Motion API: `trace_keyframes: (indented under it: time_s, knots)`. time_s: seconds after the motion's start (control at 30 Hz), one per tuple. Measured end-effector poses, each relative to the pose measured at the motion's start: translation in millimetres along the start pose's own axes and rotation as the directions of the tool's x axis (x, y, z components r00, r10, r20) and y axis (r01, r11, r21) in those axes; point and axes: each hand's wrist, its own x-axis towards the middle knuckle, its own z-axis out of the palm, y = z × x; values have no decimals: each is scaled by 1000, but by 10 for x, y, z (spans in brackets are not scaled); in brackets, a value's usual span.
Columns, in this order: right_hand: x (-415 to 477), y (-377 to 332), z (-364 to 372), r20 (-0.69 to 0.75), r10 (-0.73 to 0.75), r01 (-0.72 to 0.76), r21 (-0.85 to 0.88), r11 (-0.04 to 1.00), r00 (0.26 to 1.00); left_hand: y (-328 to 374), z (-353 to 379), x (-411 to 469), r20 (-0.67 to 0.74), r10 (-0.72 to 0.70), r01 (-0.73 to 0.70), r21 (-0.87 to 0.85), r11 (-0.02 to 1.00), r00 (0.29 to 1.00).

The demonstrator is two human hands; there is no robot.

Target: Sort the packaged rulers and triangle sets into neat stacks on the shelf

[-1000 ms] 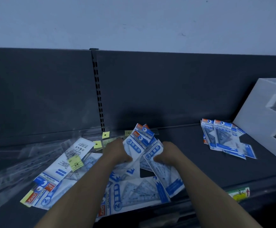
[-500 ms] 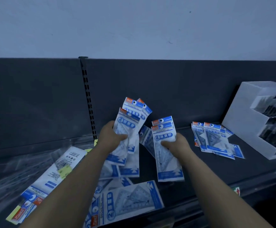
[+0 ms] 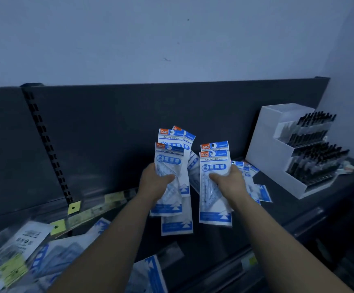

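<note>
Blue-and-white triangle-set packets (image 3: 169, 157) stand fanned in the left hand (image 3: 155, 182), its thumb curled across their fronts. The right hand (image 3: 229, 180) grips a second bunch (image 3: 214, 163) the same way, and both are held above the middle of the shelf (image 3: 288, 210). Behind the right hand a small stack (image 3: 263, 192) lies near a white pen box (image 3: 262, 149) at the shelf's right end. A blurred heap (image 3: 24, 250), probably rulers and more sets, covers its left front corner.

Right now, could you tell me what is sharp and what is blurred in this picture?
Head view: dim, bluish light; labels on the held packs read clearly in the left hand and right hand; the loose packs at lower left are blurred.
</note>
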Motion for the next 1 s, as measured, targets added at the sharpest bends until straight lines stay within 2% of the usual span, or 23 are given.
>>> trace_keyframes:
  time_s: [0.13,0.27,0.4,0.5,0.63,0.73,0.87,1.0]
  knots:
    - [416,155,-453,-84,28,-31,-44,999,996,-34,701,190,47,-18,17,19,1000,999]
    - [737,304,-823,-109,53,-66,-124,990,993,-72,1253,380,62,-58,57,18,998,996]
    - [1069,451,-1113,-106,51,-76,-244,967,993,-111,1760,522,51,-84,82,37,996,995]
    - [1226,565,-1189,-47,49,-62,-333,941,998,-216,1981,559,79,-109,101,89,991,991]
    - [1345,738,-1172,23,-29,37,-572,819,999,-369,2088,585,50,-99,80,292,953,994]
    - [1366,777,-1057,85,-129,153,-653,742,988,-368,2023,531,25,-68,54,373,926,997]
    - [1298,692,-742,239,-210,317,-672,669,948,-349,1778,396,-36,3,11,388,922,999]
    - [1077,491,-249,419,-340,538,-607,585,842,-334,1274,206,-156,107,-13,510,860,982]
